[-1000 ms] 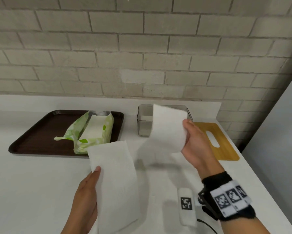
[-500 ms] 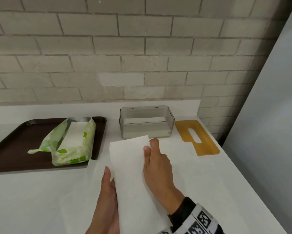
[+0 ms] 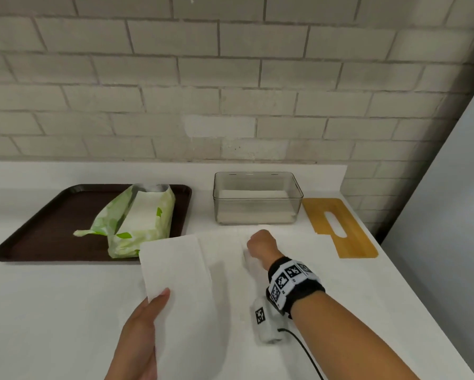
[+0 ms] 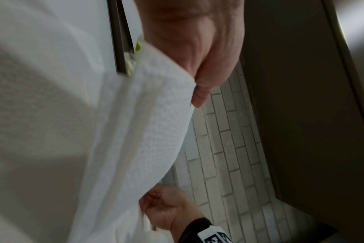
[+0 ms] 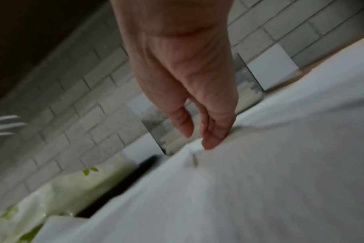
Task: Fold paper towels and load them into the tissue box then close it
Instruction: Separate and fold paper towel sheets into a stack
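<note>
My left hand (image 3: 159, 300) pinches a folded white paper towel (image 3: 175, 270) by its near left corner and holds it raised above the counter; the thumb (image 4: 197, 92) lies on top of it. My right hand (image 3: 257, 242) reaches forward, and its fingertips (image 5: 210, 141) touch the far edge of a second towel (image 3: 225, 250) lying flat on the counter. Just beyond stands the clear tissue box (image 3: 257, 198), open-topped, with folded towels at its bottom. Its bamboo lid (image 3: 337, 229) lies flat to the right of the box.
A dark brown tray (image 3: 38, 231) at the left holds an opened green pack of paper towels (image 3: 137, 220). A brick wall runs behind the counter and a grey panel stands at the right. A white tagged device (image 3: 266, 319) with a cable hangs below my right wrist.
Both hands were together on the folded towel. The left hand has since lifted that towel up and to the left, and the right hand has moved forward to the flat sheet's far edge.
</note>
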Demonstrator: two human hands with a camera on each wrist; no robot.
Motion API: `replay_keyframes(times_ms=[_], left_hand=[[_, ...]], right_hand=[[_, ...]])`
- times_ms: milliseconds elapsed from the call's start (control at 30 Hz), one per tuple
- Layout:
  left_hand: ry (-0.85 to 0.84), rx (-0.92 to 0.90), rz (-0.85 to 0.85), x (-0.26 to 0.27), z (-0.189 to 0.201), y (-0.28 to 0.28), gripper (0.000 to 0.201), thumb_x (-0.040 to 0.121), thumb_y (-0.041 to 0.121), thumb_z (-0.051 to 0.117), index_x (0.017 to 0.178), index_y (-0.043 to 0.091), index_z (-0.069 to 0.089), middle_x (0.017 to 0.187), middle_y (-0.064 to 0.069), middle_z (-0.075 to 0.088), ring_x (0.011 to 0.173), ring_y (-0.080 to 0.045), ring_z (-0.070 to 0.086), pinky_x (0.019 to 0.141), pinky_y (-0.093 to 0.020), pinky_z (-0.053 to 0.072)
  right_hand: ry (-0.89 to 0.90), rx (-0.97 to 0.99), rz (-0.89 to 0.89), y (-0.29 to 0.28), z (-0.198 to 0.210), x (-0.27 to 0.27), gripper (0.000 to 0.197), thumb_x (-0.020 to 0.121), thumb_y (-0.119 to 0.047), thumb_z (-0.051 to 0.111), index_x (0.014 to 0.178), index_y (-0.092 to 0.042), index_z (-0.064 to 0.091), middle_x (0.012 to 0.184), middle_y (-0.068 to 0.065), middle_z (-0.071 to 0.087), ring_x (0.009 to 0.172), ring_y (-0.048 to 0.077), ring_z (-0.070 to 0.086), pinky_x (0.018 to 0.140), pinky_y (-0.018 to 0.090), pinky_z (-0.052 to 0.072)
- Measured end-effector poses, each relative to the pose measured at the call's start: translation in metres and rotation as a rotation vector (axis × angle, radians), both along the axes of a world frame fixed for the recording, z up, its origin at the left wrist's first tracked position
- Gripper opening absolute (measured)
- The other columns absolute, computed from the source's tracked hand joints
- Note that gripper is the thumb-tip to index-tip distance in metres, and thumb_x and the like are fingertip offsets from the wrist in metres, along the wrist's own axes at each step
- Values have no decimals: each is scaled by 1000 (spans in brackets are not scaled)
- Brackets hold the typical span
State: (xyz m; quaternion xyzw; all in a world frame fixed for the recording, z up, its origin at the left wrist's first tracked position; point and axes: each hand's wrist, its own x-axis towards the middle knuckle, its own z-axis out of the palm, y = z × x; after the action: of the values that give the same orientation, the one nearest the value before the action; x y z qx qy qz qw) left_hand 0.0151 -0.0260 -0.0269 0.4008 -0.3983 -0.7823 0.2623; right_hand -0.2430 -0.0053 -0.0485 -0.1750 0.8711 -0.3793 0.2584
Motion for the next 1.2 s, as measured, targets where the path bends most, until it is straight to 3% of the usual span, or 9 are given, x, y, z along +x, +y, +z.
replay_keyframes(times_ms=[67, 167, 333, 500, 633, 733, 867, 1000, 1200], left_hand=[[-13, 0, 34, 8, -2, -5, 30, 90, 17, 56, 116, 2, 62, 106, -23, 69, 98, -40, 64, 95, -52, 45], [-22, 9, 72, 14, -4, -7, 30, 90, 18, 57, 116, 3, 62, 106, -23, 69, 98, -40, 64, 94, -51, 46], [2, 11, 93, 16, -4, -6, 33, 90, 18, 57, 119, 4, 61, 108, -21, 69, 100, -39, 64, 98, -54, 44], [25, 0, 78, 11, -2, -4, 30, 92, 17, 55, 118, 4, 60, 105, -19, 69, 96, -36, 64, 84, -45, 49], [36, 26, 25, 3, 1, -1, 28, 91, 18, 55, 114, 4, 62, 99, -21, 72, 93, -38, 66, 82, -47, 51], [39, 41, -39, -10, 6, 4, 28, 91, 20, 55, 112, 3, 63, 97, -21, 72, 93, -39, 67, 85, -50, 51], [53, 34, -140, -30, 15, 13, 28, 91, 22, 56, 111, 5, 65, 99, -18, 73, 91, -35, 69, 80, -45, 53], [57, 61, -245, -50, 21, 26, 42, 92, 38, 52, 118, 7, 64, 109, -16, 71, 102, -34, 67, 97, -48, 47], [89, 95, -335, -64, 21, 37, 61, 81, 60, 43, 121, 17, 61, 113, -10, 71, 105, -30, 66, 93, -46, 49]], right_hand=[[45, 147, 81, -8, -3, 7, 17, 89, -11, 54, 74, -4, 51, 82, 5, 51, 73, 18, 52, 63, 22, 43], [155, 348, 195, -13, -7, 18, 47, 87, -38, 61, 118, -4, 50, 128, 12, 40, 121, 28, 41, 100, 33, 34], [234, 421, 194, -16, -13, 20, 32, 94, -26, 49, 121, -9, 49, 133, 12, 39, 122, 28, 40, 102, 33, 31], [-68, -255, -12, 2, 4, 9, 16, 89, -3, 41, 82, -17, 43, 83, 1, 49, 75, 18, 49, 62, 27, 40], [-338, -783, -56, 44, 61, 21, 22, 93, 1, 46, 107, -14, 55, 102, 4, 66, 91, 21, 63, 78, 34, 52], [-445, -1042, 10, 79, 92, 41, 20, 98, -14, 47, 100, -19, 66, 95, -1, 74, 87, 13, 69, 75, 28, 56], [27, -831, 21, 95, 88, 73, 26, 99, -27, 42, 87, -20, 63, 70, -16, 68, 65, -2, 63, 59, 11, 45], [475, -343, 131, 98, 51, 90, 32, 97, -42, 29, 69, -28, 36, 56, -10, 39, 55, 9, 36, 56, 25, 31], [567, -123, 84, 108, 35, 92, 31, 99, -43, 26, 111, -20, 43, 60, -10, 40, 55, 9, 42, 50, 21, 30]])
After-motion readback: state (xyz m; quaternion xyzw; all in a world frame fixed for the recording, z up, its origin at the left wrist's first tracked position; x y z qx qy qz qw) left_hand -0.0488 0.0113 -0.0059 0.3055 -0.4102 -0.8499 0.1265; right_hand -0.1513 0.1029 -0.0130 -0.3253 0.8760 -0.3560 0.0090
